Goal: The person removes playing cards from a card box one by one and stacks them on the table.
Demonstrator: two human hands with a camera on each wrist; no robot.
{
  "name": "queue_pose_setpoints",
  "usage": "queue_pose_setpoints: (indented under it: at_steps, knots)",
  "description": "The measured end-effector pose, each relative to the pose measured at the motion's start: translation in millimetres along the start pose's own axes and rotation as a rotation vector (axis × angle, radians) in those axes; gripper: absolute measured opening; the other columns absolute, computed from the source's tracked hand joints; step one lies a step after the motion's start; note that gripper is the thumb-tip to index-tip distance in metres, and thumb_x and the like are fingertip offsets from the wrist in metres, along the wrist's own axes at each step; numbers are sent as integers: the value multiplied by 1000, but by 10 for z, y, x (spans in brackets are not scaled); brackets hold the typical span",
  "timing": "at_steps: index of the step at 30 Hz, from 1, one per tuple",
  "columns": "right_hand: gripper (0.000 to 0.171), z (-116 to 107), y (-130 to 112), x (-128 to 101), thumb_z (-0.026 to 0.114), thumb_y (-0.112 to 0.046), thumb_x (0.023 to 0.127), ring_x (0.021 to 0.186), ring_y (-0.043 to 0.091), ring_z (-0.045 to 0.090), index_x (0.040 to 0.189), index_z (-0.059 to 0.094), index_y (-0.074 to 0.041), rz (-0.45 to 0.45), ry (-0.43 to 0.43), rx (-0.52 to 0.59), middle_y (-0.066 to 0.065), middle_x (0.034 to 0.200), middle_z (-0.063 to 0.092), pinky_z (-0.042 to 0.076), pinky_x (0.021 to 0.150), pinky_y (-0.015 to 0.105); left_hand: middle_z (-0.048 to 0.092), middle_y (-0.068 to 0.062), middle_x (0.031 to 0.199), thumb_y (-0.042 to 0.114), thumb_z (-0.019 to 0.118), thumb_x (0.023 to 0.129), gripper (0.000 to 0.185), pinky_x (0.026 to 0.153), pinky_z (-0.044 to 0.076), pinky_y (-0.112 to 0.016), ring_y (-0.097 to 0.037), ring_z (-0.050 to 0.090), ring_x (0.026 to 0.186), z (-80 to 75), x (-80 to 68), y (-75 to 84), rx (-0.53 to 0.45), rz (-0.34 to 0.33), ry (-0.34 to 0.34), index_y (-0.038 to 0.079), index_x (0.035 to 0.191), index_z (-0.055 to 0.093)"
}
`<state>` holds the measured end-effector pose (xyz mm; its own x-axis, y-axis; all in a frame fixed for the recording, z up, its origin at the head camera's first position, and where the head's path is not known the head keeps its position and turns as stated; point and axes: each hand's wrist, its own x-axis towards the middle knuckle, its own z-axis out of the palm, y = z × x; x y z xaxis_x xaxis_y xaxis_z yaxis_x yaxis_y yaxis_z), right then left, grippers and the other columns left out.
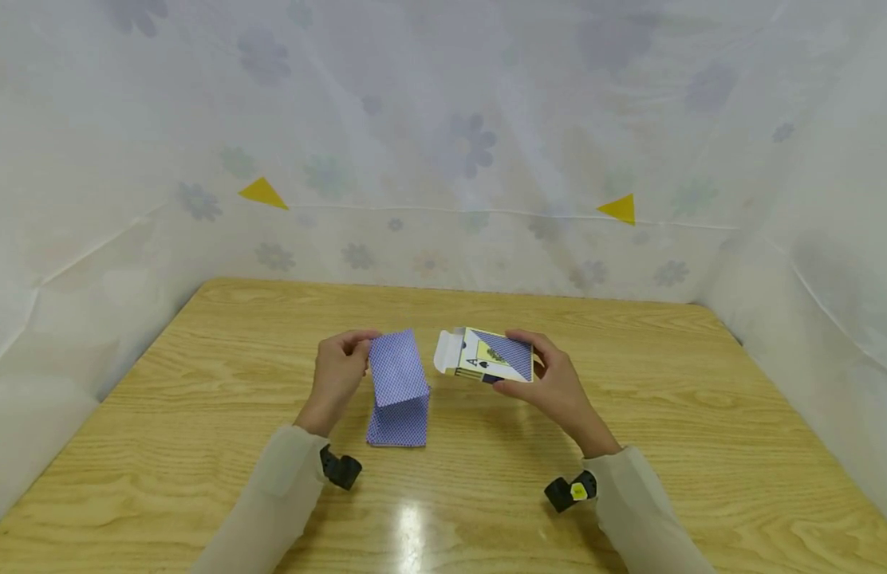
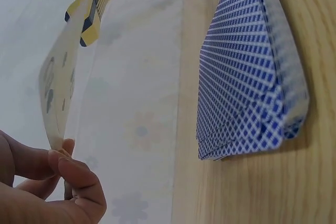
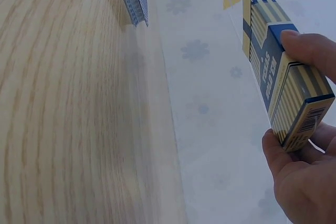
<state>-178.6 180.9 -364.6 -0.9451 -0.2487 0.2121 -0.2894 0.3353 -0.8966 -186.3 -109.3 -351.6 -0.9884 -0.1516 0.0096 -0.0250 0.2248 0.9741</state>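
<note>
My left hand [image 1: 341, 365] pinches a playing card [image 1: 396, 367] by its corner between thumb and fingers. The card is tilted, its blue checked back up, above a deck of cards [image 1: 400, 426] lying on the table. In the left wrist view the deck [image 2: 241, 77] is a slightly uneven stack, apart from the held card [image 2: 60, 82]. My right hand [image 1: 554, 383] grips a card box [image 1: 494, 356] at its right end, off the table. An ace of spades is printed on the box, and its white flap [image 1: 448, 351] stands open toward the left.
The wooden table [image 1: 199, 446] carries the deck. A white flowered sheet [image 1: 429, 159] surrounds the table at the back and sides, with two yellow triangles [image 1: 264, 194] on it. Each wrist wears a small black camera [image 1: 341, 468].
</note>
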Motion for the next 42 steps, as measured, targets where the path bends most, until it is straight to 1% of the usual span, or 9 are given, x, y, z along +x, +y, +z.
queue_pose_setpoints:
  at_steps: [3,9,16,20,23,28,30,35,42]
  knots:
    - [69,-2,9,5,79,-8,77,120,23,44,138,47,-10,4,-3,1,10,143,42,42,92,15,59,-8,91,5,44,100,27,58,40,-17,-11,47,73,-1,-6,8,10,-4,-9,-3,113,66]
    - [69,-2,17,8,79,-8,76,119,25,45,138,47,-9,-14,-2,-3,12,142,42,43,90,16,62,-15,104,6,42,100,27,66,42,-19,-13,52,80,18,-8,9,63,-20,-32,-1,111,66]
    - [70,-2,3,6,80,-8,75,120,24,45,137,47,-10,0,-5,14,10,142,42,42,88,12,63,-15,102,5,43,100,26,66,43,-21,-15,52,81,28,11,-41,99,-40,-76,-1,109,67]
    - [70,4,6,3,80,-7,76,120,23,45,138,47,-10,1,-9,19,10,143,42,43,88,13,62,-15,102,3,44,99,26,65,41,-22,-16,50,82,12,25,-87,132,-48,-126,-1,109,68]
    - [70,6,3,0,80,-8,76,120,23,45,138,47,-11,5,-11,13,10,143,42,44,91,19,61,-12,99,3,45,99,26,62,41,-22,-15,49,78,-1,31,-118,148,-60,-172,-1,109,68]
    - [70,8,2,-2,79,-8,76,122,25,45,138,46,-11,4,-13,8,9,143,41,45,97,36,60,-11,91,3,45,99,25,56,37,-23,-14,45,68,-14,39,-158,190,-77,-216,-2,108,68]
    - [70,10,2,-2,79,-8,76,122,25,45,138,46,-11,5,-13,9,9,143,41,44,98,38,61,-12,96,4,45,99,25,58,37,-24,-14,44,70,-18,44,-173,228,-78,-230,-1,108,68]
    - [70,14,-1,-1,79,-8,76,121,24,45,138,47,-11,13,-14,9,9,143,42,45,97,34,62,-16,110,5,46,98,25,63,36,-25,-17,45,79,-23,56,-224,303,-68,-262,1,109,68]
    - [68,10,12,-1,79,-9,77,120,25,45,137,47,-10,0,-11,-2,11,142,42,45,94,26,65,-18,111,3,47,96,24,69,44,-28,-21,55,87,-2,57,-251,399,-16,-270,0,107,69]
